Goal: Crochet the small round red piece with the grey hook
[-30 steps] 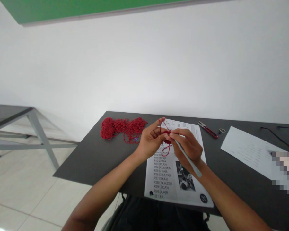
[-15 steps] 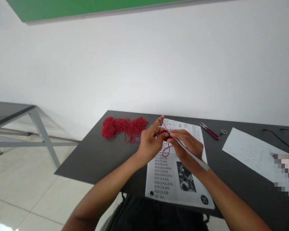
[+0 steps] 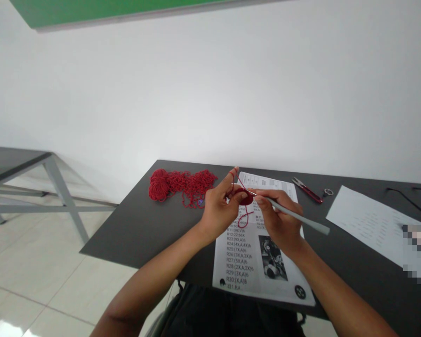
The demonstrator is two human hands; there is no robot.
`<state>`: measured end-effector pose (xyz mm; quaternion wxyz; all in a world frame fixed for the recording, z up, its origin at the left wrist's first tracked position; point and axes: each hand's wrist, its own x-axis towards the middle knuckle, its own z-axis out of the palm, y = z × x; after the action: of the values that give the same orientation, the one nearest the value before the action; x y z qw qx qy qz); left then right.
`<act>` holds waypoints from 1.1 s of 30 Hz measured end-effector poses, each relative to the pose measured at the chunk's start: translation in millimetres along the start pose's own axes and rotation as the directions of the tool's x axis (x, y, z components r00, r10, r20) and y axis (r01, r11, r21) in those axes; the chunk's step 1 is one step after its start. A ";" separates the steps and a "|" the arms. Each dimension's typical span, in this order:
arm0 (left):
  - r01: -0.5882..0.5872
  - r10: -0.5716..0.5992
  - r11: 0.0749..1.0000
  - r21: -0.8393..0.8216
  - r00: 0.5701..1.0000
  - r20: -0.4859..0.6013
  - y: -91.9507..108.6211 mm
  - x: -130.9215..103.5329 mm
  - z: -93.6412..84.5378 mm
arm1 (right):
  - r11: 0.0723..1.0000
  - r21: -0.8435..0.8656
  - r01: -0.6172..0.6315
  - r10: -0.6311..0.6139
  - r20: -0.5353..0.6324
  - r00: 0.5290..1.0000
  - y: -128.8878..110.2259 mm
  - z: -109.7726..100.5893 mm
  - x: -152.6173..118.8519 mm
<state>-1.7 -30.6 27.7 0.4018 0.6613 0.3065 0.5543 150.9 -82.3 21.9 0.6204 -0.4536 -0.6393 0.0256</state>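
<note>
Between thumb and fingers, my left hand (image 3: 220,206) pinches a small dark red crochet piece (image 3: 245,197). Its index finger is raised, with red yarn (image 3: 241,180) looped round it and running down to the piece. My right hand (image 3: 280,217) grips a crochet hook (image 3: 298,216) by its grey handle, the metal tip at the piece's right edge. Below the piece dangles a loose yarn tail (image 3: 243,226). A ball of red yarn (image 3: 158,185) with a loose tangle (image 3: 196,183) beside it lies to the left of my left hand.
Under my hands lies a printed pattern sheet (image 3: 238,281). Thread snips (image 3: 307,190) and a small metal ring (image 3: 328,192) are at the right, near another paper (image 3: 359,220) and a dark cable-like item (image 3: 407,200). A white wall (image 3: 266,93) stands behind the dark table (image 3: 133,229).
My right hand has turned, swinging the hook's handle end outward to the right, and its tip has drawn back rightward. More of the red piece shows. My left hand stays nearly in place.
</note>
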 end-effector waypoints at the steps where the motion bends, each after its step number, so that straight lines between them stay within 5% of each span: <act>1: -0.014 0.014 1.000 0.023 1.000 -0.005 0.8 0.0 -0.3 | 1.000 -0.001 -0.001 0.001 -0.001 1.000 -0.2 0.2 0.1; 14: -0.229 0.233 0.919 0.320 0.972 0.029 -6.9 -2.1 -5.0 | 0.992 -0.092 0.090 -0.089 0.016 0.996 -4.0 2.6 1.7; 24: -0.444 0.451 0.743 0.501 0.885 0.115 -9.9 -3.9 -9.8 | 0.983 -0.019 0.182 -0.179 0.116 0.977 -2.1 1.6 4.7; 28: -0.326 0.333 0.866 0.379 0.942 0.050 -7.1 -5.4 -4.9 | 0.958 -0.053 0.281 -0.273 0.127 0.954 4.0 3.3 3.9; 31: -0.023 0.023 1.000 -0.007 1.000 -0.018 -2.9 -4.1 0.7 | 0.896 -0.123 0.427 -0.411 0.139 0.901 10.7 1.1 5.3; 33: 0.233 -0.225 0.921 -0.311 0.972 0.060 -0.4 -2.2 3.1 | 0.864 -0.141 0.483 -0.460 0.167 0.872 15.1 -1.8 6.3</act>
<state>0.9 -32.8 26.0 0.5681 0.5543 0.2841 0.5378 161.8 -70.5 18.1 0.5225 -0.3345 -0.7688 -0.1551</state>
